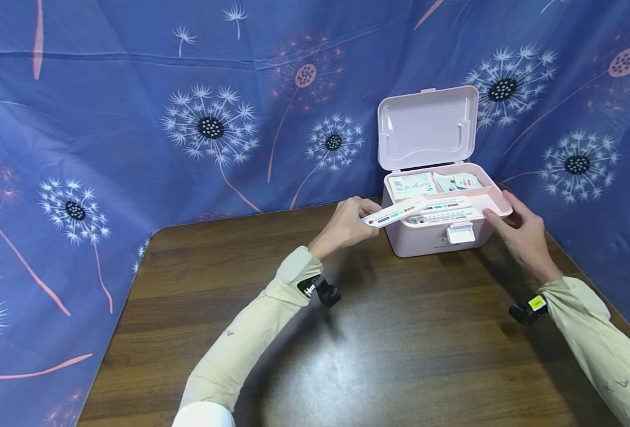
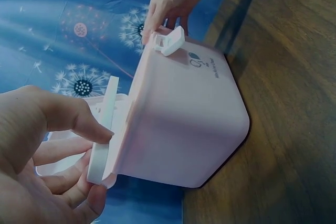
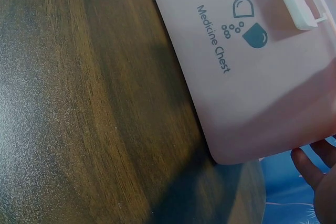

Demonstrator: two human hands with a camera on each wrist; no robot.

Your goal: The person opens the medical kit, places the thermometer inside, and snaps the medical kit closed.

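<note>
A pale pink medicine chest [image 1: 416, 242] stands with its lid [image 1: 427, 130] raised and its white front latch [image 1: 461, 233] flipped outward. At its left front corner, my left hand [image 1: 347, 224] pinches a slim white box [image 1: 395, 212] with coloured marks, tilted over the rim; the left wrist view shows the box [image 2: 105, 129] edge-on between thumb and fingers. My right hand [image 1: 525, 237] grips the chest's right rim, thumb at the front. Inside the chest, similar slim boxes [image 1: 448, 216] lie at the front, behind them a packet marked Surgical [image 1: 413, 185] and another white packet [image 1: 457, 181].
The chest rests near the back right of a brown wooden table [image 1: 379, 332]. A blue cloth [image 1: 272, 65] with dandelion prints hangs behind the table and along its sides.
</note>
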